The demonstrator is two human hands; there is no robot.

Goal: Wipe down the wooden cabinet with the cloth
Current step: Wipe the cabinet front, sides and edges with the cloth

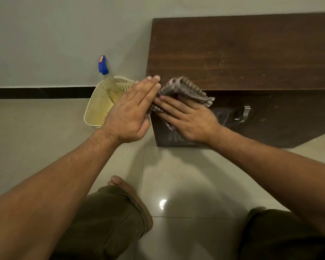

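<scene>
1. Fingers of the right hand lie spread flat on the checked cloth, pressing it against the near-left corner of the wooden cabinet; they pin it rather than clamp it.
2. Fingers of the left hand are straight and held together, gripping nothing, their tips at the cabinet's left edge just beside the cloth.
3. Cloth drapes over the cabinet's near top edge, part on the top and part down the front face; its folds look blurred.
4. To the right, the cabinet top runs bare and wide, speckled with pale dust, and is cut off by the frame's right edge.
5. A metal handle shows on the front face, right of the right hand.
6. Left of the cabinet, a cream perforated basket stands on the tiled floor against the wall, partly hidden behind the left hand; a spray bottle with a blue head leans in it.
</scene>
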